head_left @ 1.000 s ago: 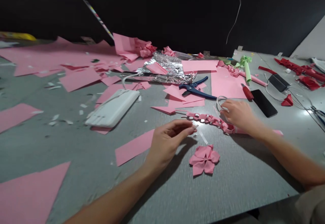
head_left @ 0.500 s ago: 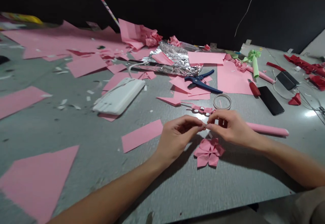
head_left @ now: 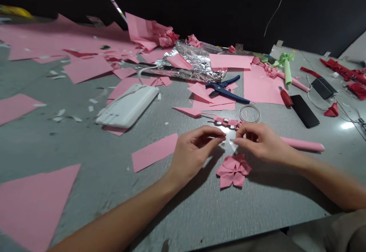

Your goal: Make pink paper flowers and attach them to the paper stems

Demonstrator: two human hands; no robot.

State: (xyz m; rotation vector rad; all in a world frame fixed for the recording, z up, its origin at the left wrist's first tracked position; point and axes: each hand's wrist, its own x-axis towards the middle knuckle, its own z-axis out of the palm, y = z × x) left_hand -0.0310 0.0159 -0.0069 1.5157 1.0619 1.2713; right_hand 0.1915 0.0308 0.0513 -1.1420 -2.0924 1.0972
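My left hand point(head_left: 192, 151) is pinched, thumb against forefinger, with a tiny pale bit at its fingertips, too small to name. Facing it across a small gap, my right hand point(head_left: 260, 141) pinches too. A narrow white strip point(head_left: 233, 146) shows at its fingertips; whether its lower end rests on the table I cannot tell. Just below both hands a folded pink paper flower point(head_left: 234, 171) lies on the table. Beyond the fingers is a chain of small pink paper pieces point(head_left: 225, 121). A pink paper rectangle point(head_left: 154, 152) lies left of my left hand.
A roll of tape or wire ring point(head_left: 249, 113), blue-handled cutters point(head_left: 227, 90), a red cutter knife point(head_left: 285, 97) and a black phone point(head_left: 304, 111) lie beyond my hands. A white power bank point(head_left: 128, 106) sits left. A pink paper tube point(head_left: 303, 144) lies behind my right wrist.
My hands have drawn apart at the fingertips, leaving a gap between them. More of the white strip shows. The view has shifted slightly.
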